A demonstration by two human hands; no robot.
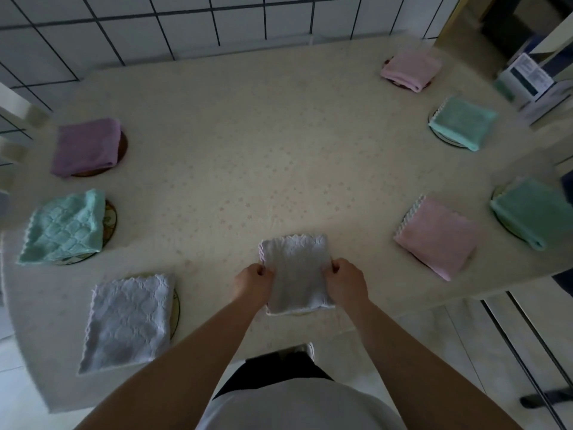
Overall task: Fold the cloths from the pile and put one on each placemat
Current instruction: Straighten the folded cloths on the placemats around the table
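A folded white cloth [297, 273] lies at the table's near edge, over a placemat of which only a sliver shows at its front. My left hand [252, 282] pinches its left side and my right hand [345, 282] pinches its right side. Around the table lie other folded cloths on round placemats: a white cloth [127, 321], a teal cloth [63, 228], a purple cloth [86, 147], a pink cloth [410, 69], a teal cloth [462, 121], a pink cloth [437, 237] and a teal cloth [527, 212].
The table [248, 156] wears a cream patterned cover. A tiled wall [186, 23] runs along the far side. A box [533, 82] stands beyond the far right corner. Floor shows to the right and near me.
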